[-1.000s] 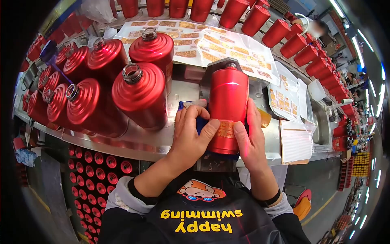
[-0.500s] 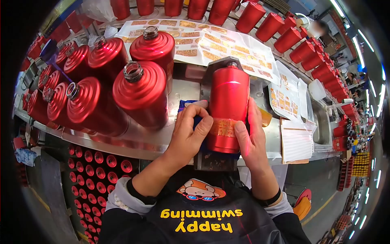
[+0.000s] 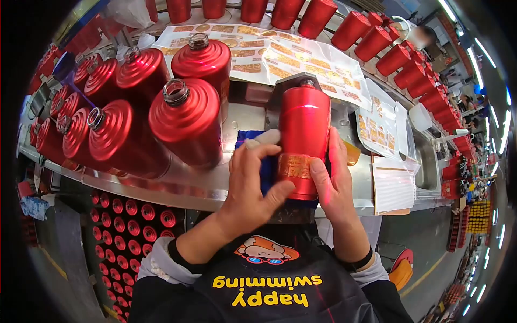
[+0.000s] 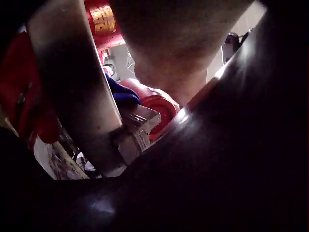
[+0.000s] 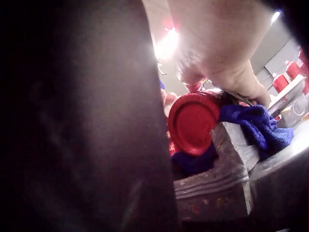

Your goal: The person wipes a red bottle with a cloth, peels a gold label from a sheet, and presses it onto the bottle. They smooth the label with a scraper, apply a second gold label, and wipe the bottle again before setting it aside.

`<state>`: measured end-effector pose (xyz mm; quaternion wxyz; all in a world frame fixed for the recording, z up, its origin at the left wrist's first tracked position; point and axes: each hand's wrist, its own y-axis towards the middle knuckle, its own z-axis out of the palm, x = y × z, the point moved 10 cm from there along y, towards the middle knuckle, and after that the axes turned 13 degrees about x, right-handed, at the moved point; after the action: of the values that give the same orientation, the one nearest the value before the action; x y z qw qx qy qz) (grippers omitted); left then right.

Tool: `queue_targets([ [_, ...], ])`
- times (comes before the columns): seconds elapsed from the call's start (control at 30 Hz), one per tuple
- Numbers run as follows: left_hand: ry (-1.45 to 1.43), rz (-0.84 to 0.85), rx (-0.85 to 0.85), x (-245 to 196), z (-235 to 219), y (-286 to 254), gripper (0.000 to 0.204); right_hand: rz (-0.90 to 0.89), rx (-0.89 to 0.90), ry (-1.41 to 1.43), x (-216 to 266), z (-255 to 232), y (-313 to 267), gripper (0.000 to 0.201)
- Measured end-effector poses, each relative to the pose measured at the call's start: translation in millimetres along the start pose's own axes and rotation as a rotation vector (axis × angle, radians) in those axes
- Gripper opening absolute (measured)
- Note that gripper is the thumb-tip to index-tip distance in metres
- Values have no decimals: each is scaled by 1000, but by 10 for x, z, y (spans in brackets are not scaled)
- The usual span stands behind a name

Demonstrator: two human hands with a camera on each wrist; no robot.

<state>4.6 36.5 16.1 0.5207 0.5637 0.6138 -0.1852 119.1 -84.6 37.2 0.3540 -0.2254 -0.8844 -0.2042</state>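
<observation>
Gripping red bottle (image 3: 305, 121) with right hand (image 3: 338, 185), likely to keep label (image 3: 295, 164) upward, with left hand (image 3: 246, 188) loosely spread alongside.

White tub (image 3: 420, 118) near metal sink (image 3: 428, 171)

At your left, the standing red bottles (image 3: 186, 126) block you; above the lying bottle (image 3: 305, 124) you have free room.
</observation>
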Motion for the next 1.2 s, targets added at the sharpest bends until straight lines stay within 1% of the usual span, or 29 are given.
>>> queue_targets([
  [0.03, 202, 197, -20, -296, -7, -7, 64, 1, -1, 4, -8, 2, -3, 67],
  [0.07, 395, 278, -2, -519, 49, -59, 70, 2, 0, 7, -15, 6, -8, 66],
  [0.13, 574, 332, 83, -520, 309, -120, 72, 3, 6, 3, -29, 14, -16, 64],
  [0.23, 573, 238, 41, -347, 267, -177, 69, -18, 9, 16, -12, 11, 13, 63],
  [0.33, 477, 179, 15, -213, 210, -202, 70, -13, 9, 25, -29, 17, -26, 62],
  [0.37, 486, 179, 18, -175, 211, -223, 75, -17, 11, 27, -27, 21, -14, 62],
  [0.47, 562, 124, 22, -287, 137, -165, 80, -2, 12, 54, -38, 11, -15, 61],
  [0.57, 650, 230, 45, -465, 239, -64, 84, -7, 10, 67, -51, 11, -31, 61],
  [0.67, 530, 231, 20, -339, 224, -52, 91, -28, -6, 86, -69, -27, -60, 57],
  [0.7, 460, 195, 41, -221, 211, -73, 93, -22, -18, 129, -107, -45, -73, 56],
  [0.77, 426, 133, 108, -15, 236, -133, 95, -6, -42, 216, -187, -82, -123, 53],
  [0.8, 409, 100, 140, 3, 238, -112, 96, 4, -54, 255, -217, -100, -138, 52],
  [0.83, 480, 58, 130, -35, 243, -110, 98, 11, -62, 296, -240, -111, -149, 52],
  [0.87, 510, 83, 118, -142, 250, -86, 98, 18, -68, 338, -263, -114, -161, 51],
  [0.9, 542, 108, 104, -250, 250, -40, 98, 28, -59, 317, -318, -102, -178, 49],
  [0.97, 631, 167, 96, -334, 259, 14, 99, -50, -70, 240, -237, -152, -180, 47],
  [1.0, 580, 147, 110, -267, 254, 9, 99, -89, -79, 200, -198, -186, -185, 46],
  [1.1, 435, 100, 172, -9, 246, -31, 99, -108, -128, 222, -236, -300, -249, 42],
  [1.2, 506, 73, 161, -29, 278, -55, 98, -102, -124, 192, -246, -345, -269, 41],
])
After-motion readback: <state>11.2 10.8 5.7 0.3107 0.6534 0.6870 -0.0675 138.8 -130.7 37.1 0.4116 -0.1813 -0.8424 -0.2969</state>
